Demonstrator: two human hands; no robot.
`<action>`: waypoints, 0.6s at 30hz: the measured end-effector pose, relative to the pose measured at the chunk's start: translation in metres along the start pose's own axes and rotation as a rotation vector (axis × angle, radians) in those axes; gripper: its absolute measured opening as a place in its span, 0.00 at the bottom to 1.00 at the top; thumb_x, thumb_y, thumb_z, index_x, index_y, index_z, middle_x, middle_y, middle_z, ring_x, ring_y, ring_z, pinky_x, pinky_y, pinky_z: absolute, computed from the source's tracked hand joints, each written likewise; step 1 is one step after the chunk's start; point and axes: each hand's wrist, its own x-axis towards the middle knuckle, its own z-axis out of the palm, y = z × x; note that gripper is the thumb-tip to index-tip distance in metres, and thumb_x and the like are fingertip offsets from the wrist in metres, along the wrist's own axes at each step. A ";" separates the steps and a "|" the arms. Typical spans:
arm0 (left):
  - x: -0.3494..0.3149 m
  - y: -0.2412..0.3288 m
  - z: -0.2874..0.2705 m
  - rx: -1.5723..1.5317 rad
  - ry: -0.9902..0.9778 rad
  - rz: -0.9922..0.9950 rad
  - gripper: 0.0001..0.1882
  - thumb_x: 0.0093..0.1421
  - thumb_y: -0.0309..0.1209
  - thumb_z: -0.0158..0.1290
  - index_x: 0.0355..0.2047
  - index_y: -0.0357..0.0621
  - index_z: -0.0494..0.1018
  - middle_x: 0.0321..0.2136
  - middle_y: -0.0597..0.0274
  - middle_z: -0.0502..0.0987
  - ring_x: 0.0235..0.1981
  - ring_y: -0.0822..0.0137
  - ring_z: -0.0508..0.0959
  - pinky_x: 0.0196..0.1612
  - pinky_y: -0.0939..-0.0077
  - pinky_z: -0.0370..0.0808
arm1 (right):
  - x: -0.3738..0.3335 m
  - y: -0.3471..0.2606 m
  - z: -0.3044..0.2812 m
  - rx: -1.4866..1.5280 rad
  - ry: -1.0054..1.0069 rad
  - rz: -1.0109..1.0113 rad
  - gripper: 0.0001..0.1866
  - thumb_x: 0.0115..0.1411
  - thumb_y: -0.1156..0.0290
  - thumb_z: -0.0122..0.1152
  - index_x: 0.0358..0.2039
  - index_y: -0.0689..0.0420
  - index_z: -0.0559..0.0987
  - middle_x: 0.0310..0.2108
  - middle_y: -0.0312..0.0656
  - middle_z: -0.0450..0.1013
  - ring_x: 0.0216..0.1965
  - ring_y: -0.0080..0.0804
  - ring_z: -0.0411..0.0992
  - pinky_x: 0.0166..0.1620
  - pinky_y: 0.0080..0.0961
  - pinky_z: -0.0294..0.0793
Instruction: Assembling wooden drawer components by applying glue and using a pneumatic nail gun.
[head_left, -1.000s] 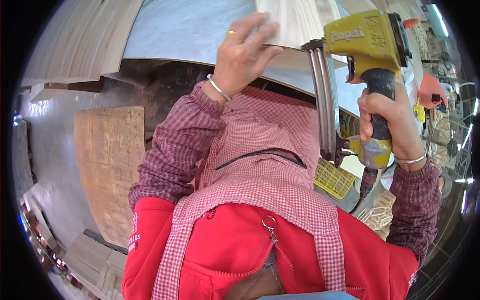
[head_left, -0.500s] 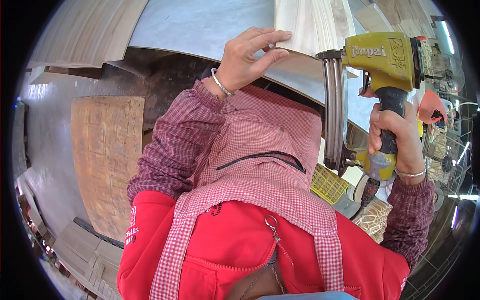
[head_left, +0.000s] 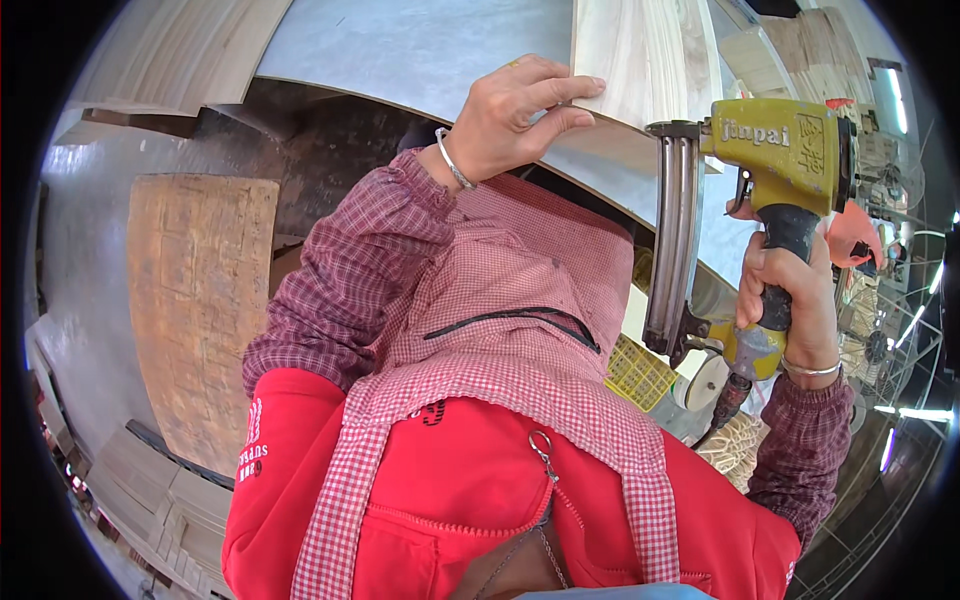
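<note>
A pale wooden board [head_left: 645, 65] lies at the top centre, on a grey-blue tabletop [head_left: 390, 50]. My left hand [head_left: 520, 112] grips its near left corner, index finger along the edge and thumb lower down. Wrapped round the black grip of a yellow pneumatic nail gun [head_left: 775, 150] is my right hand [head_left: 795, 285], a finger by the trigger. The gun's long metal magazine [head_left: 676, 240] points toward my body, and its nose is close to the board's near right edge. Whether nose and board touch, I cannot tell.
Stacked boards [head_left: 180, 50] stand at the upper left, more planks [head_left: 810, 60] at the upper right. A worn brown panel [head_left: 200, 310] is on the floor at left. Below the gun are a yellow plastic crate [head_left: 640, 372] and a hose [head_left: 715, 420].
The nail gun and my right hand sit a little lower in view. The board and my left hand appear shifted slightly right, with the whole view moving somewhat. Both hands keep their grips.
</note>
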 end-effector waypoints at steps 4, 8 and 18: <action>-0.002 -0.005 -0.002 -0.109 -0.088 -0.075 0.18 0.49 0.26 0.63 0.43 0.47 0.78 0.36 0.61 0.78 0.27 0.74 0.74 0.31 0.88 0.76 | 0.001 0.001 -0.001 0.017 0.008 0.029 0.06 0.48 0.81 0.50 0.29 0.64 0.68 0.13 0.41 0.65 0.09 0.25 0.61 0.15 0.20 0.66; 0.003 -0.013 -0.005 -0.159 -0.094 -0.024 0.19 0.50 0.26 0.62 0.45 0.47 0.77 0.39 0.58 0.77 0.27 0.73 0.75 0.31 0.86 0.76 | 0.003 0.006 0.002 -0.031 0.048 0.012 0.16 0.47 0.79 0.47 0.40 0.69 0.68 0.13 0.38 0.61 0.08 0.23 0.57 0.12 0.19 0.62; 0.003 -0.019 -0.013 -0.120 -0.153 0.104 0.19 0.53 0.26 0.58 0.47 0.47 0.76 0.43 0.54 0.75 0.26 0.70 0.73 0.31 0.82 0.74 | 0.003 0.005 0.007 -0.040 0.043 -0.021 0.24 0.46 0.80 0.44 0.48 0.71 0.66 0.12 0.37 0.59 0.07 0.22 0.55 0.10 0.17 0.60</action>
